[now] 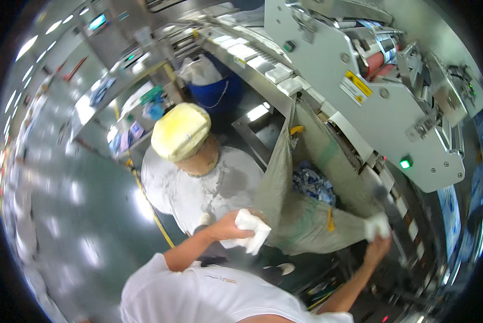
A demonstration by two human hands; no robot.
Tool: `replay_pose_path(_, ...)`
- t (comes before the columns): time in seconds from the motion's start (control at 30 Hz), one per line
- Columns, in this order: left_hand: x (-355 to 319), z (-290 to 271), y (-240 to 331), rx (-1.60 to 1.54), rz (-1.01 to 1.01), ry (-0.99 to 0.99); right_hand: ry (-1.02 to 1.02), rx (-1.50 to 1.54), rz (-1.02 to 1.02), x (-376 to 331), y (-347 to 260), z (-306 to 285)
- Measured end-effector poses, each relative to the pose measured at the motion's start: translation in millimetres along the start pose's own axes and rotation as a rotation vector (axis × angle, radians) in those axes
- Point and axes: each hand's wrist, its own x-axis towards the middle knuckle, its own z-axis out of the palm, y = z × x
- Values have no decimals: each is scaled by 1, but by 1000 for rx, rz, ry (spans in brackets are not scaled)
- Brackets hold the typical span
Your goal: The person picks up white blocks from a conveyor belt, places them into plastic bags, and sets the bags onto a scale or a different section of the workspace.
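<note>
By the sack, right grip is blurred; its white piece too.

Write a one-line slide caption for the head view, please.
Left hand and right hand hold white pieces beside an open sack.

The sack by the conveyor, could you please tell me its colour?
The sack is greyish green, with greener bands; head view.

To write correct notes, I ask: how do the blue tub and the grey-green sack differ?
The tub has a rounded rim; the sack has an angular mouth. The tub is blue, while the sack carries green stripes. The tub holds whitish material; the sack holds crumpled blue-and-white material. Both are open on top.
</note>
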Motion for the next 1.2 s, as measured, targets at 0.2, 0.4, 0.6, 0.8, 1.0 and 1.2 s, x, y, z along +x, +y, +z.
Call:
replay_pose_path(0.2, -4, -150, 86, -178, 299, 26, -679, 535, 17, -43, -343, 269)
replay_pose_path(0.4, 10, -246, 171, -159, 378, -12, -902, 549, -119, -32, -492, 336)
replay_pose_path(0.6, 76, -282, 231, 24, 439, -160, -789, 699, -357, 2, -521, 373)
replay_pose_path(0.8, 141, -323, 232, 119, 381, -109, -628, 859, 23, 38, -502, 436)
replay_pose_path(1.0, 196, -334, 242, -346, 79, -38, -610, 1049, 238, 61, -481, 481)
replay_pose_path(1.2, 251, -341, 243, -95, 26, -216, -242, 1084, 312, 67, -421, 516)
